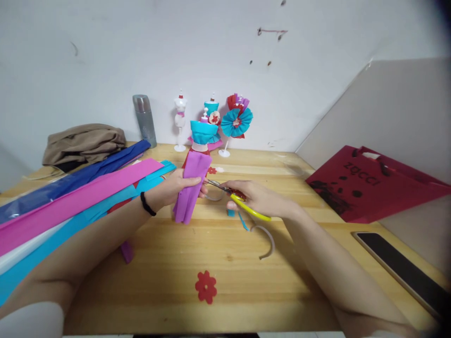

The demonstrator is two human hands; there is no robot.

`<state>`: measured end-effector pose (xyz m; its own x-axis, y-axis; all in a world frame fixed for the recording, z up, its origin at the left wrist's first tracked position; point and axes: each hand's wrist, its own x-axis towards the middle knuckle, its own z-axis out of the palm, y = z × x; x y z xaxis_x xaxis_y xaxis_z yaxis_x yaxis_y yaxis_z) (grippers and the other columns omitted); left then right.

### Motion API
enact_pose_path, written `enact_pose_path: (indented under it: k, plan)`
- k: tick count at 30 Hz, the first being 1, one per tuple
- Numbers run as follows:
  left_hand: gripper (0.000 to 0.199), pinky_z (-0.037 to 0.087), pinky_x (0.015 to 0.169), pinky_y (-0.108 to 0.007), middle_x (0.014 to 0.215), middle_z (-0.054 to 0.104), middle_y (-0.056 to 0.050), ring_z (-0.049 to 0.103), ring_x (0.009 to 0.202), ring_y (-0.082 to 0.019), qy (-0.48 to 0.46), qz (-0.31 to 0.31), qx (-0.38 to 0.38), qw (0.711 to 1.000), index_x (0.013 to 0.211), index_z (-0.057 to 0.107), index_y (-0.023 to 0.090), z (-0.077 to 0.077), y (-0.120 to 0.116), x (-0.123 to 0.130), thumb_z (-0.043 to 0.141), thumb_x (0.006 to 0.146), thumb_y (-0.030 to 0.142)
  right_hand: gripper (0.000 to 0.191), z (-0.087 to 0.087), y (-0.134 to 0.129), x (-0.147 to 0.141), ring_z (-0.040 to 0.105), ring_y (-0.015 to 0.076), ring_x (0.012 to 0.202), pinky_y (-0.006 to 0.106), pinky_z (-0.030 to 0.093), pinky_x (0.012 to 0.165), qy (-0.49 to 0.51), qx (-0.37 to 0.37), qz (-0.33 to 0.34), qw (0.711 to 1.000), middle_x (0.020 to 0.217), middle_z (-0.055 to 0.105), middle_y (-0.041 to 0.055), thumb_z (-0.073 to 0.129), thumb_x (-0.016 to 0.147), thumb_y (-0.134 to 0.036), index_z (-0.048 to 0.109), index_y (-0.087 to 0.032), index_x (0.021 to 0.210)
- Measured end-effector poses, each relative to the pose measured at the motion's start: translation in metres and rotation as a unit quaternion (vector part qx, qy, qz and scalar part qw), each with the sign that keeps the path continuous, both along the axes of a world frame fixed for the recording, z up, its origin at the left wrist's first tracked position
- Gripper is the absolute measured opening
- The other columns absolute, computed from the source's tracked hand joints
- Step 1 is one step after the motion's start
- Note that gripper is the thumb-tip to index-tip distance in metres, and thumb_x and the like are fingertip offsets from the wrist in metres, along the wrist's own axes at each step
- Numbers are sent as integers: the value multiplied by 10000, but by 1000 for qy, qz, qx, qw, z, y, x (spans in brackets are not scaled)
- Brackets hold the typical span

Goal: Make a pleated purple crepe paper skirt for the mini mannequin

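A folded purple paper piece [192,190] is gripped upright in my left hand [183,182], near the middle of the table. My right hand [255,197] is closed around yellow-handled scissors [251,209], whose blades point left at the purple paper's right edge; whether they touch it is hard to tell. Just behind the paper stands a small dress form with a turquoise top [203,132]. Blue scraps [243,220] and a curled pale strip [269,240] lie below my right hand. A red paper flower [206,287] rests near the front edge.
More small dress forms [179,117] stand by the wall, one with a blue rosette [237,122]. Long coloured paper strips [84,202], a brown cloth [84,143] and a grey bottle [145,122] are left. A red bag [373,188] and a phone [401,270] lie right.
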<state>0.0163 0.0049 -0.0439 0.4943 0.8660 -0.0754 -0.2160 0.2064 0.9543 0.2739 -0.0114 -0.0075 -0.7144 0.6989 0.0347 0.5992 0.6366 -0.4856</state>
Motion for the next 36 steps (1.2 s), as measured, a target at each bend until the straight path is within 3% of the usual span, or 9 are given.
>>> enact_pose_path:
  k: [4, 9, 22, 36]
  plan:
    - [328, 585, 675, -304, 783, 773, -112, 733, 696, -204, 33, 2, 21, 999, 896, 713, 89, -2, -5, 3, 852, 730, 337, 493, 0, -3, -5, 641, 248, 858, 353, 485, 757, -13, -15, -11, 1000, 1038, 725, 133, 597, 943, -483, 637, -119, 1273]
    - [286, 596, 684, -311, 789, 778, -117, 745, 713, -215, 51, -7, 39, 998, 890, 721, 86, -2, -10, 6, 814, 757, 321, 459, -2, -4, -8, 652, 249, 854, 326, 449, 724, -29, -3, -31, 999, 1021, 734, 112, 642, 911, -492, 659, -169, 1236]
    - [305, 621, 714, -332, 825, 792, -136, 763, 730, -221, 45, -29, 3, 999, 962, 712, 76, -8, -8, 7, 817, 774, 292, 467, -6, 0, -7, 596, 205, 731, 313, 435, 677, -10, -28, -12, 999, 894, 723, 83, 583, 912, -564, 697, -151, 1098]
    - [286, 612, 725, -331, 865, 793, -156, 757, 753, -224, 34, -39, -32, 998, 941, 739, 78, -16, -4, 7, 813, 774, 298, 382, -7, 1, -7, 487, 149, 635, 273, 389, 610, 15, -28, -23, 999, 737, 646, 18, 632, 888, -469, 738, -153, 1073]
